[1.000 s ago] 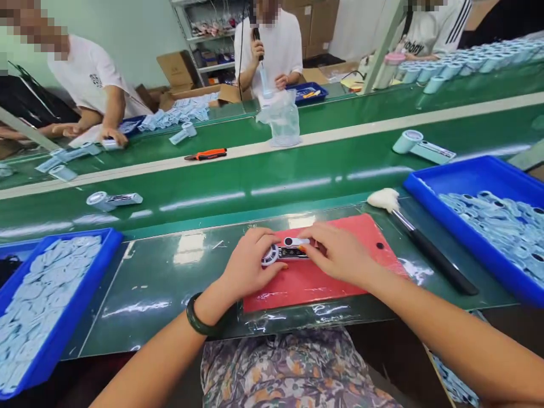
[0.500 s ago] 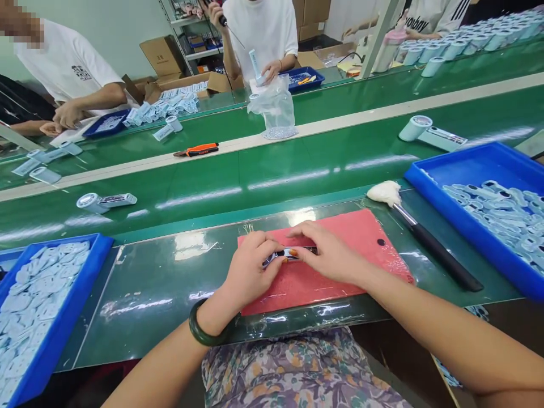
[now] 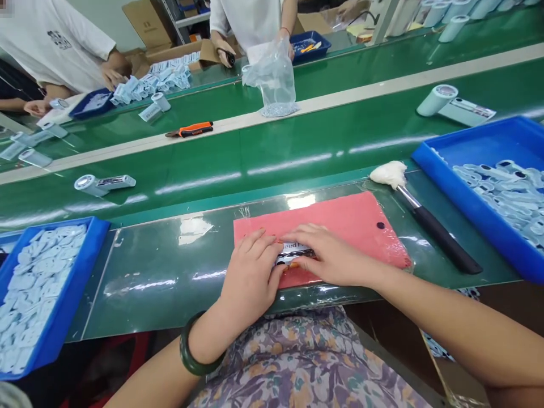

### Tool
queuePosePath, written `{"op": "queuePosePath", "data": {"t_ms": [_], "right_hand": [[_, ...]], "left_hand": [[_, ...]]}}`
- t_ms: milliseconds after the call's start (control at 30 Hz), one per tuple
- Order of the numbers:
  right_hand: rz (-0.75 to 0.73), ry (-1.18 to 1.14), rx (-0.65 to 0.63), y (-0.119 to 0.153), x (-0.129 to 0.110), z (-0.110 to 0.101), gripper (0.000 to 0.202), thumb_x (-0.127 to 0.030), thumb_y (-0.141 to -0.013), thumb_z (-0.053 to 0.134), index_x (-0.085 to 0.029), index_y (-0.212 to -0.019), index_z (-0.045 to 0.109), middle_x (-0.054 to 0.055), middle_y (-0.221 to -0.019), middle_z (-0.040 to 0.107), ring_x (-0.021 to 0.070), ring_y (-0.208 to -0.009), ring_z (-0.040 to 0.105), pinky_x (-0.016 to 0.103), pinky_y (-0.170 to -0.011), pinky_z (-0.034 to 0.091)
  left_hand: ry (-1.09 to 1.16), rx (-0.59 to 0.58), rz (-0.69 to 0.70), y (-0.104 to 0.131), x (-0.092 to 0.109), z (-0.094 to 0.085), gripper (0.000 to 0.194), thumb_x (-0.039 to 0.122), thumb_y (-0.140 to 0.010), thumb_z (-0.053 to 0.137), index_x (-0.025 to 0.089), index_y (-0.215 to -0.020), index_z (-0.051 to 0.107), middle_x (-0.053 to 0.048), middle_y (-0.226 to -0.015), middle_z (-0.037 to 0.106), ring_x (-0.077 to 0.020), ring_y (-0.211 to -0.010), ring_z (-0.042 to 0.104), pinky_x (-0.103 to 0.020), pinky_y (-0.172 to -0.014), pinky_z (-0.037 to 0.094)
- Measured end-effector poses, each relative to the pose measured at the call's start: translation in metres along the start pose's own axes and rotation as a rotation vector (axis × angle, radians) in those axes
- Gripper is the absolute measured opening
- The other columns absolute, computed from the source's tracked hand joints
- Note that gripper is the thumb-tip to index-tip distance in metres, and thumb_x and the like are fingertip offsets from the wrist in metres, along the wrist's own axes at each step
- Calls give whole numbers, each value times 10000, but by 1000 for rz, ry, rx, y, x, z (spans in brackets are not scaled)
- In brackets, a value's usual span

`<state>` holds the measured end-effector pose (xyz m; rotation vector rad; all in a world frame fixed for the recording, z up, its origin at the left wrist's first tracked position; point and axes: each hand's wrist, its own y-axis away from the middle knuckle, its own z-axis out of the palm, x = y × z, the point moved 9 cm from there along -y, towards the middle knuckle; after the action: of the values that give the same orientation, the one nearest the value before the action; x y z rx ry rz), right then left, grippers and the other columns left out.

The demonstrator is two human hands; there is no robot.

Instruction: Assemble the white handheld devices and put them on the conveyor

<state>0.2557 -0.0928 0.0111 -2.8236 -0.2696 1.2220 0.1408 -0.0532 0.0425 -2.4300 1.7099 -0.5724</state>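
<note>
Both hands have slid toward the bench's near edge: the left hand [image 3: 250,272] and right hand [image 3: 329,258] now press flat together over the small device [image 3: 293,253], nearly hiding it on the red mat [image 3: 340,218].

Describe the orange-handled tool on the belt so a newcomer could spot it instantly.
Start at the wide green conveyor belt and follow its pale stripe leftward. The orange-handled tool lies flat on that stripe, left of the clear plastic bag, the only orange-and-black item among pale blue parts.
</note>
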Motion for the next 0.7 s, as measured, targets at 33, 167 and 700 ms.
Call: {"op": "queuePosePath", "data": {"t_ms": [33,167,700], "right_hand": [[0,4,14,0,-1,1,570,97,-914,733,-234,-1361,610,40,-1238,575,313,-1151,531,484,-1014,449],[11,71,81,-1,0,2,449,77,-947,731,-184,-1299,632,55,-1229,579,321,-1136,528,498,-999,440],[-41,361,459,49,11,-92,442,-56,-980,605,-154,-1403,522,106,-1407,482,317,-1275,466,508,-1103,450]], "left_hand": [[-8,14,2,0,2,0,216,251,-979,556,186,-1169,635,-95,-1231,706,-309,-1263,606,-526,-1035,548],[-57,76,26,-4,5,-1,162,222,-978,551,179,-1110,633,-81,-1155,725,-289,-1181,639,-499,-992,552],[-416,-23,436,-65,-50,-30,252,177,-946,481,166,-1067,703,-121,-1107,731,-320,-1113,650,-479,-917,564]]}}
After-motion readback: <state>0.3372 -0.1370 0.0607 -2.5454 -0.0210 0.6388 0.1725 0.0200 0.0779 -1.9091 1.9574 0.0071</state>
